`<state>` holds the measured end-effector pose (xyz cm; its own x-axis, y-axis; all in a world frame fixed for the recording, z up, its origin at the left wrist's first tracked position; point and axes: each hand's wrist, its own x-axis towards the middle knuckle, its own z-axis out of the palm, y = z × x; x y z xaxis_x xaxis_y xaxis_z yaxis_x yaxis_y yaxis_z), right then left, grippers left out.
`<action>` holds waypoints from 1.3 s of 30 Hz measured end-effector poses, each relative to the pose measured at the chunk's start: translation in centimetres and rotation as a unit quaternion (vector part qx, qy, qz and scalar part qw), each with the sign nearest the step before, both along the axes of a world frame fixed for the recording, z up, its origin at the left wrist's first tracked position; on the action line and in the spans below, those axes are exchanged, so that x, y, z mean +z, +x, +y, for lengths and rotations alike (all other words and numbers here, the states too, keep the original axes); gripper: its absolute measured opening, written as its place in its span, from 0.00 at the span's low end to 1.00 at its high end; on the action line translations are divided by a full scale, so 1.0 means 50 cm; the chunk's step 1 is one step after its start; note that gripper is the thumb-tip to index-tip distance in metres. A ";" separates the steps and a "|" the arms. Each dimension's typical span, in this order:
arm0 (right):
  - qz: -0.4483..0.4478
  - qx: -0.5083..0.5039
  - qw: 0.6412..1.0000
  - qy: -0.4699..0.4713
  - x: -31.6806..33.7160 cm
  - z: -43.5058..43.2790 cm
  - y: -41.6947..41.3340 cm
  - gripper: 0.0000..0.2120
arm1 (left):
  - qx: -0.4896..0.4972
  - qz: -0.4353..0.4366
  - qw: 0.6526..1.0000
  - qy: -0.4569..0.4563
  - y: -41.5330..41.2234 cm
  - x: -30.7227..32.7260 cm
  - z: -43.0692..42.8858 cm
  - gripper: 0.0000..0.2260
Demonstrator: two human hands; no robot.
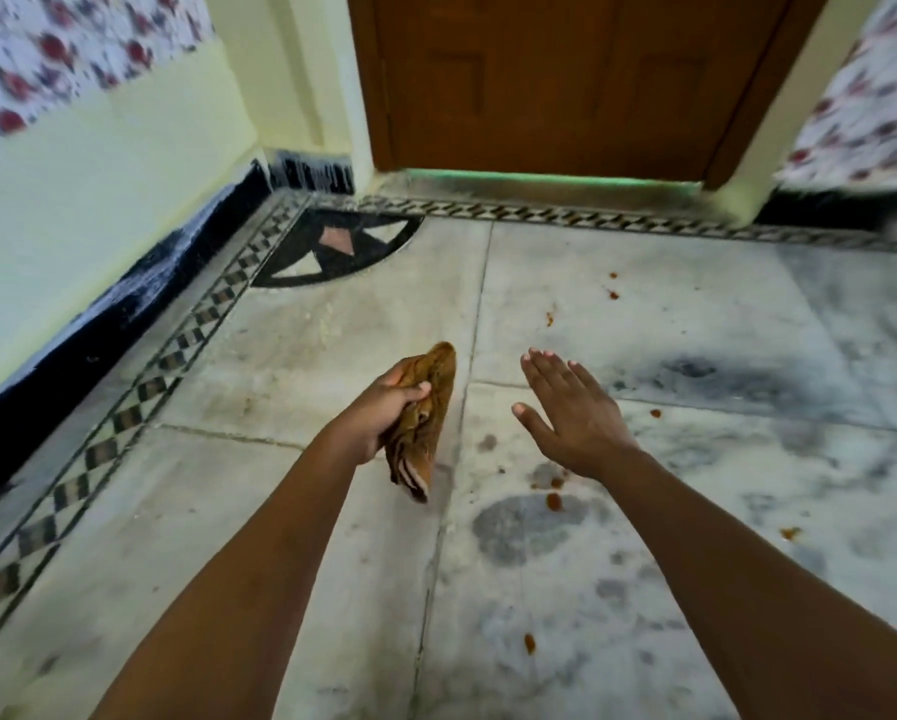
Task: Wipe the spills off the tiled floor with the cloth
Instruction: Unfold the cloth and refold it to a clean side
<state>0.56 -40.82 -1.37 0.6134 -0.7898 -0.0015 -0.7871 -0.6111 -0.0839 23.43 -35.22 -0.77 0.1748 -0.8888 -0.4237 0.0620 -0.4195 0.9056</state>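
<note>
1. Gripping the bunched cloth [426, 443] in the left hand [371, 420], off the floor [202, 459]; right hand [573, 415] open flat, empty.
2. Press cloth onto spills [554, 502] beneath the right wrist.
3. Wipe inward; then tackle drops beyond that hand.

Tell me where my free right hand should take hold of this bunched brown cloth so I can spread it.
Probably the striped end of the cloth, which hangs below the left hand, approached from the right. The left fingers wrap the cloth's middle, leaving that end free, and the open right hand is on that side.
</note>
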 end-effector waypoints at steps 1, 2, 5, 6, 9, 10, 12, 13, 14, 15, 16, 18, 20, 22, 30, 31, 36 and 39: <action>0.010 0.000 1.000 -0.001 0.024 -0.002 -0.027 0.43 | 0.034 0.030 0.999 0.003 -0.016 0.021 -0.007 0.13; 0.019 -0.006 1.000 0.002 0.044 -0.004 -0.052 0.41 | 0.067 0.043 0.997 0.010 -0.028 0.041 -0.016 0.12; 0.015 -0.063 0.997 0.049 0.116 -0.008 -0.121 0.32 | 0.145 0.085 0.985 0.024 -0.072 0.116 -0.041 0.12; 0.006 -0.075 0.995 0.068 0.135 -0.011 -0.135 0.31 | 0.156 0.102 0.982 0.026 -0.086 0.140 -0.044 0.11; -0.009 -0.077 0.993 0.093 0.176 -0.017 -0.156 0.30 | 0.167 0.131 0.976 0.040 -0.123 0.193 -0.044 0.10; -0.023 -0.073 0.993 0.093 0.187 -0.017 -0.162 0.30 | 0.173 0.136 0.975 0.042 -0.140 0.203 -0.046 0.11; -0.068 -0.071 0.991 0.095 0.195 -0.017 -0.169 0.30 | 0.183 0.140 0.972 0.046 -0.173 0.215 -0.052 0.13; -0.098 -0.072 0.988 0.097 0.192 -0.015 -0.173 0.30 | 0.188 0.139 0.971 0.047 -0.195 0.219 -0.055 0.14; -0.128 -0.073 0.983 0.105 0.185 -0.013 -0.175 0.30 | 0.196 0.138 0.970 0.047 -0.215 0.222 -0.057 0.14; -0.164 -0.070 0.977 0.120 0.176 -0.009 -0.181 0.30 | 0.206 0.135 0.968 0.043 -0.241 0.224 -0.059 0.13; -0.200 -0.069 0.967 0.142 0.169 -0.004 -0.183 0.31 | 0.212 0.130 0.968 0.040 -0.263 0.231 -0.062 0.12; -0.288 -0.062 0.932 0.211 0.166 0.002 -0.185 0.34 | 0.221 0.106 0.969 0.029 -0.311 0.259 -0.072 0.09; -0.403 -0.058 0.867 0.286 0.185 0.000 -0.180 0.37 | 0.235 0.089 0.968 0.008 -0.351 0.290 -0.091 0.09; -0.481 -0.045 0.811 0.330 0.208 -0.010 -0.169 0.37 | 0.256 0.066 0.964 -0.004 -0.374 0.325 -0.110 0.10; -0.609 -0.026 0.700 0.372 0.230 -0.026 -0.167 0.06 | 0.238 0.013 0.970 0.040 -0.374 0.390 -0.082 0.14; -0.615 -0.033 0.694 0.372 0.227 -0.025 -0.160 0.07 | 0.222 0.011 0.974 0.044 -0.375 0.383 -0.068 0.16; -0.644 -0.057 0.635 0.423 0.216 -0.010 -0.140 0.06 | 0.178 0.019 0.984 -0.010 -0.364 0.356 0.000 0.22; -0.644 -0.065 0.604 0.466 0.224 -0.009 -0.143 0.06 | 0.168 -0.022 0.985 -0.005 -0.362 0.341 0.015 0.23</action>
<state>-6.60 -41.28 9.83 0.5131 -0.8554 -0.0704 0.2606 0.2334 -0.9368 5.30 -34.49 16.27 0.4784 -0.7812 -0.4010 0.1563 -0.3736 0.9143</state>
